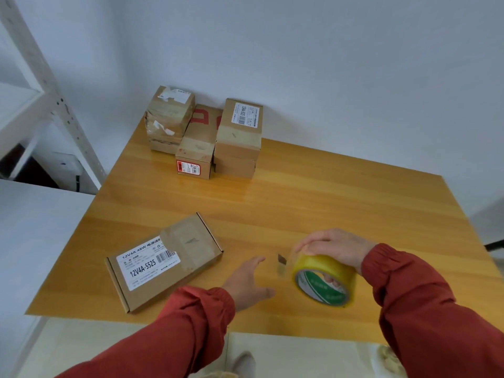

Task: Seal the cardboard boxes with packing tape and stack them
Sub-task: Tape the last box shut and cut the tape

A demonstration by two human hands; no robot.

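the wooden table (300, 200) runs well beyond both hands; its near edge lies under the wrists, and a broad bare stretch of top lies ahead of the fingers. the stacked boxes (238, 132) stand far ahead of the left hand, at the far edge against the wall (two short piles, a red-printed box between them). the flat box (163, 261) lies just left of the left hand, one corner close to the near edge. the tape roll (324, 279) sits tilted under the right hand (335, 249), which curls over its top with a finger through the core. the left hand (245, 282) is spread, fingers straight, holding nothing, between box and roll. the loose tape end (281, 264) sticks out just beyond its fingertips.
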